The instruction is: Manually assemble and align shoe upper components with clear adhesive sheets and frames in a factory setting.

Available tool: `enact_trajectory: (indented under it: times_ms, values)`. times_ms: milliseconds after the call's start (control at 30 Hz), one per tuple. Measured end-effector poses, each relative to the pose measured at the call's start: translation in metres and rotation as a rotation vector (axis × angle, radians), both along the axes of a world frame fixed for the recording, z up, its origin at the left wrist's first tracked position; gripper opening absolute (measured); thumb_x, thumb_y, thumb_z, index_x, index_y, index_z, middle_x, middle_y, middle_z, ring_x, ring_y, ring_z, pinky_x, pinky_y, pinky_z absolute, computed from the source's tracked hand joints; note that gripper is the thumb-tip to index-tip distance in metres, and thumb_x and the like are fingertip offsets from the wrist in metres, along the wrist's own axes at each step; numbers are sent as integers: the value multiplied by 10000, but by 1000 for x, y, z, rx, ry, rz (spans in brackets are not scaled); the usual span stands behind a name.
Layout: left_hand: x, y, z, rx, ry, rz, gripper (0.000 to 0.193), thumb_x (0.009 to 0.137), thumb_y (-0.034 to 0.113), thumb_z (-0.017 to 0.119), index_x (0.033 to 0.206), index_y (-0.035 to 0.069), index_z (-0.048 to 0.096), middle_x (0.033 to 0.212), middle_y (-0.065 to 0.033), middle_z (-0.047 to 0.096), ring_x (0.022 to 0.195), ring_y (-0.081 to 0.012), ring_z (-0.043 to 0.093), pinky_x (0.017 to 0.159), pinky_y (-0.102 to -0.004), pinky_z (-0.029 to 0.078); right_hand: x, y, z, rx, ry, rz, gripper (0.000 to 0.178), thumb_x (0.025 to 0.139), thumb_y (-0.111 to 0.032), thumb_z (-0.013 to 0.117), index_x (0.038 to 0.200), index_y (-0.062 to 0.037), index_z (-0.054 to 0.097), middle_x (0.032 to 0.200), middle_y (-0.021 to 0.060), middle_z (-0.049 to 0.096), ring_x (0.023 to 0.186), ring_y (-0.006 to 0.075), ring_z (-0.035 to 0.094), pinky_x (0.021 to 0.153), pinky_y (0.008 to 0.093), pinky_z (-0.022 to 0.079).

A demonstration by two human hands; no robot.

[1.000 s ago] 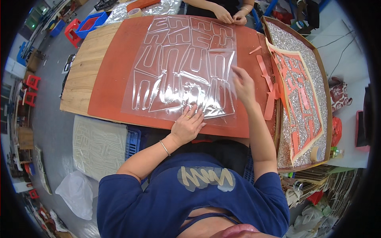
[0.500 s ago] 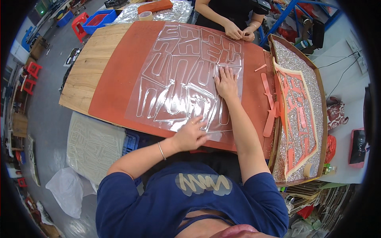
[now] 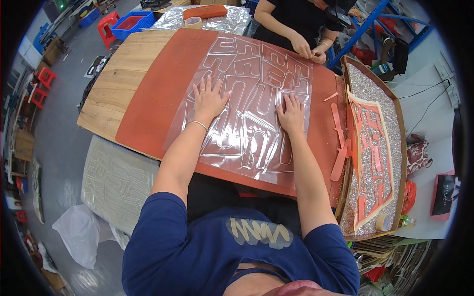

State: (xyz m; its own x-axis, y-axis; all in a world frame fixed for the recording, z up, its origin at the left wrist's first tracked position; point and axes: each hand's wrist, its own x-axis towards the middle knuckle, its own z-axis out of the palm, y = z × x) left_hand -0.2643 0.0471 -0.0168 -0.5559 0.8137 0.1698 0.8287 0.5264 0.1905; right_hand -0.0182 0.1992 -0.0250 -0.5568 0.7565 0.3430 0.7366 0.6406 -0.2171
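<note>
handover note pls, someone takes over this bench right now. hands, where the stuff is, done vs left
Left hand: flat, fingers spread, pressing the clear film sheet; holds nothing.
Right hand: flat on the same sheet, right of centre; holds nothing.
Sheet lies on the orange board on the wooden table. Loose orange strips sit at the board's right edge, beside the glitter tray.
A co-worker's hands are at the sheet's far edge.
Done: sheet laid out flat on the board.
Left: cannot tell how much is fully pressed down.

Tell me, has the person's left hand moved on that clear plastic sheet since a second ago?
Yes. The left hand has slid away from the near edge of the clear plastic sheet, up toward the far side of the orange board.
</note>
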Motion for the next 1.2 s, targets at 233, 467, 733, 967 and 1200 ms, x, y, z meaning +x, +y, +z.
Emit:
enact_trajectory:
  times_ms: [233,467,733,967,1200]
  values:
    - [-3,-4,-7,130,-1,-12,600,936,521,337,1372,121,433,1481,-184,267,1387,-348,195,1125,-515,82,4,5,-10,55,145,50,388,893,-277,498,1189,-36,569,1323,159,499,1270,313,415,1083,452,267]
    - [-6,-7,-17,364,21,-55,475,952,396,387,1151,30,614,1294,-216,504,1267,-383,395,1085,-508,225,9,13,-21,153,212,74,289,894,-196,479,1081,-27,619,1222,169,575,1191,337,493,1042,452,322]
    - [-12,-16,-8,293,64,-77,392,955,317,402,1102,37,633,1271,-187,537,1225,-347,450,1050,-464,294,-1,4,-17,136,379,81,250,888,-195,511,989,-8,644,1110,180,624,1115,324,542,998,438,370]
    - [-7,-5,-17,285,37,-67,380,959,311,408,1129,53,628,1302,-169,520,1262,-329,425,1077,-452,270,10,7,-19,172,449,49,228,884,-182,528,945,5,644,1063,181,641,1083,333,560,987,426,384]
    - [-7,-7,-15,284,38,-57,369,958,298,412,1124,49,629,1295,-168,528,1258,-329,430,1074,-450,277,10,-5,-5,223,371,119,323,866,-225,540,1089,5,585,1200,206,569,1172,325,505,1032,434,337]
